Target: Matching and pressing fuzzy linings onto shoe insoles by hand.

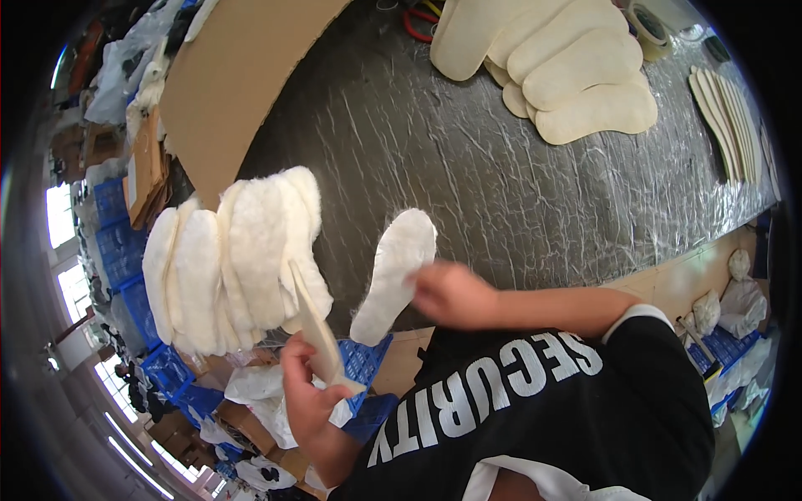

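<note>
fleece insoles in both hands at the worktable edge

white and woolly, a single fleece insole (394, 274) sticks up from the right hand (451, 294), which is closed on its lower end; the picture is blurred there, so the exact finger hold is hard to make out. the insole's rounded toe points up and slightly right, over the near edge of the dark table (468, 167), whose top is covered with wrinkled clear film.

the left hand (307, 392) is lower in the view, fingers wrapped around a flat beige insole board (316, 327) seen nearly edge on, tilted up toward the left. just above and behind that board lies a stack of fleece insoles (234, 259), fanned out and overlapping, on the table's left near corner. the board's upper end reaches the lower edge of this stack; whether it touches cannot be told.

far across the table, a pile of plain beige insole boards (568, 71) lies flat and overlapping. to its right, a row of thin boards (728, 125) lies side by side near the table's far right corner, with a roll of tape (647, 25) behind the pile. a large sheet of brown cardboard (234, 75) lies at the table's left end. below the left hand, blue plastic crates (171, 371) stand on the floor.
</note>
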`<state>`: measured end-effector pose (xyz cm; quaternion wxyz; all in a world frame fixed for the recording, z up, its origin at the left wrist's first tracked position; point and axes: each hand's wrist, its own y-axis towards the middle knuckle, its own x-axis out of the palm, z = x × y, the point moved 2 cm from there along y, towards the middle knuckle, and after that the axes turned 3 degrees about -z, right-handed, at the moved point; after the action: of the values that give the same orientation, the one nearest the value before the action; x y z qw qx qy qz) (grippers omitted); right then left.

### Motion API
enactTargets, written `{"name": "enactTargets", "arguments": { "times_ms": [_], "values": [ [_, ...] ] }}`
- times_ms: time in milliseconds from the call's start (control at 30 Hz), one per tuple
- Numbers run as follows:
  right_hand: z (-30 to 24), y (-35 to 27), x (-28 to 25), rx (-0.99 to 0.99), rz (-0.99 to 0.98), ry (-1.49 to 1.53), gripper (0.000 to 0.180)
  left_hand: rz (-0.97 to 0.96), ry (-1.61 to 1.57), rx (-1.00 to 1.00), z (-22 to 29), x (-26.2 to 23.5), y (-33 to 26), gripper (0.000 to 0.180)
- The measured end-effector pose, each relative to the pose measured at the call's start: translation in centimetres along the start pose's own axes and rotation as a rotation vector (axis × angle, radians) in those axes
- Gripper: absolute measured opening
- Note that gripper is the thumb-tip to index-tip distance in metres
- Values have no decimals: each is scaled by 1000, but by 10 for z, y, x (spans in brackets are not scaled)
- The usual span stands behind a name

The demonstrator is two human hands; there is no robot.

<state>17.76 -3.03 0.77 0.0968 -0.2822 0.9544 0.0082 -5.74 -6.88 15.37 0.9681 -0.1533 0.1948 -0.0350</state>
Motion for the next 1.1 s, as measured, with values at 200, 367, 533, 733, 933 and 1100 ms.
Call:
{"name": "enactTargets", "arguments": {
  "times_ms": [200,367,533,733,933,1100],
  "values": [
    [40,35,-65,611,3,451,39,-78,573,-47,-18,43,26,52],
    [38,45,-76,643,-138,479,45,-117,674,-14,-40,68,41,62],
    [37,42,-77,647,-136,464,45,-133,708,9,-44,79,50,63],
    [37,42,-78,639,-154,467,45,-133,771,72,-47,84,57,64],
    [37,43,-78,645,-161,464,45,-135,788,85,-47,85,59,64],
    [37,44,-79,638,-175,445,46,-143,788,50,-48,86,60,65]
  ]
}}
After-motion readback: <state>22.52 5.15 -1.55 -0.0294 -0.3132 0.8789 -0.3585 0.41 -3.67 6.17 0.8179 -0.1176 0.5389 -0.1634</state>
